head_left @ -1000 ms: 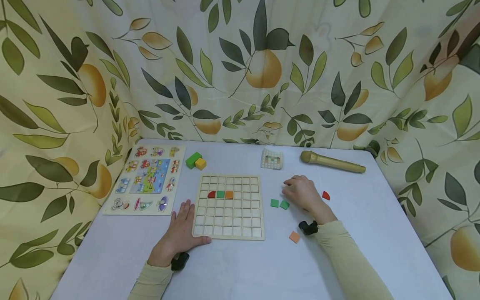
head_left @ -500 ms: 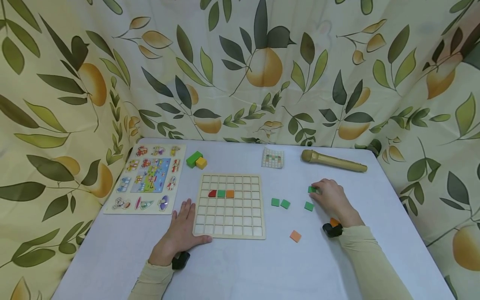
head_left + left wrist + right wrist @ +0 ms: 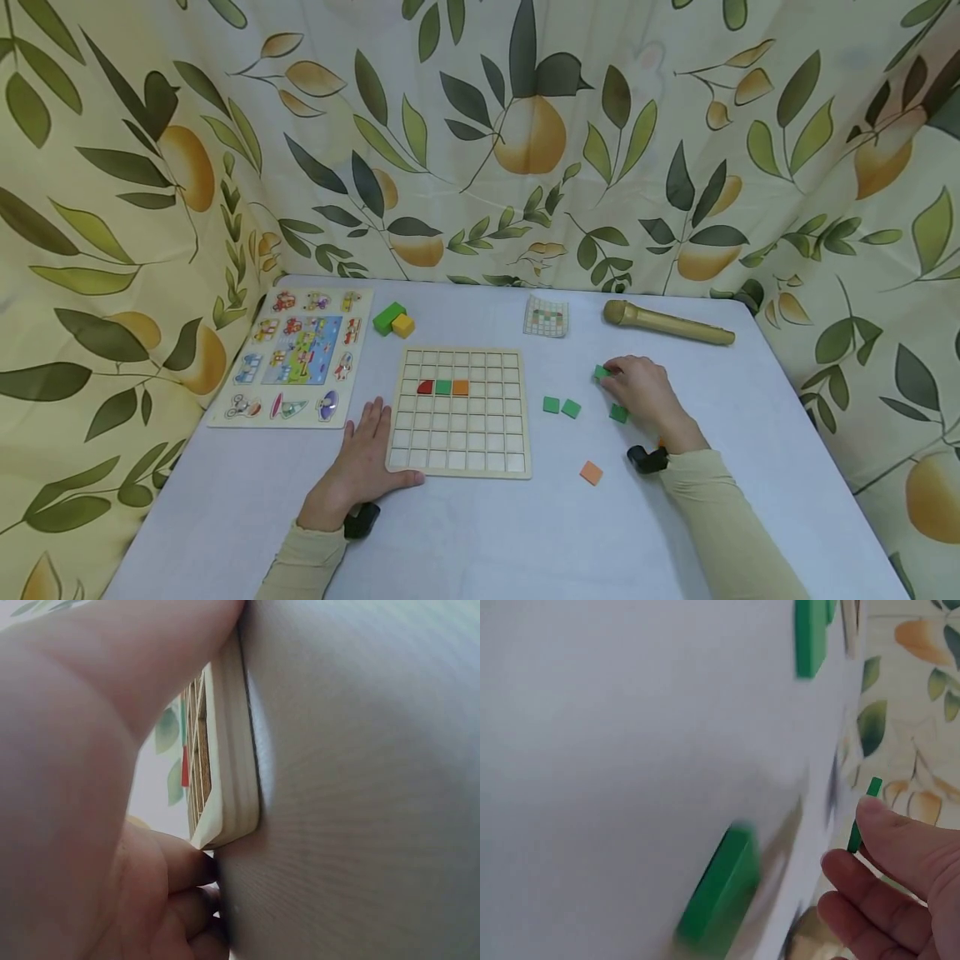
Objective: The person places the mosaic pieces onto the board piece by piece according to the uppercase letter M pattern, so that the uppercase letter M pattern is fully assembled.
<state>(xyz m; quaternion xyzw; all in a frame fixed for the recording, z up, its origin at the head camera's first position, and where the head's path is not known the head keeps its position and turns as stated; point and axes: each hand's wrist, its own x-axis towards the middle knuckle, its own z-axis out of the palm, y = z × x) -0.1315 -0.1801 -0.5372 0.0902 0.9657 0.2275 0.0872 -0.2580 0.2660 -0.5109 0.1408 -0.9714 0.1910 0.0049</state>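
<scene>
My right hand (image 3: 647, 393) pinches a green square tile (image 3: 602, 372) between thumb and fingers. In the right wrist view that tile (image 3: 875, 787) is held above the white table, and another green tile (image 3: 721, 896) lies below the hand. My left hand (image 3: 354, 471) rests at the lower left corner of a wooden grid board (image 3: 457, 438), fingers straight along its left side and thumb at the front edge. A red piece with a curved side (image 3: 426, 387), a green tile (image 3: 443, 387) and an orange tile (image 3: 461, 387) sit side by side in one row of cells.
Two green tiles (image 3: 551, 405) lie right of the board, with an orange tile (image 3: 591, 472) nearer the front. Behind are a small grid card (image 3: 546, 317), a gold microphone (image 3: 667, 322), and green and yellow blocks (image 3: 388, 318). A picture puzzle board (image 3: 247, 400) lies at left.
My right hand went right to the green tiles, took one up, and now carries it slightly back leftward. My left hand has stayed at the board.
</scene>
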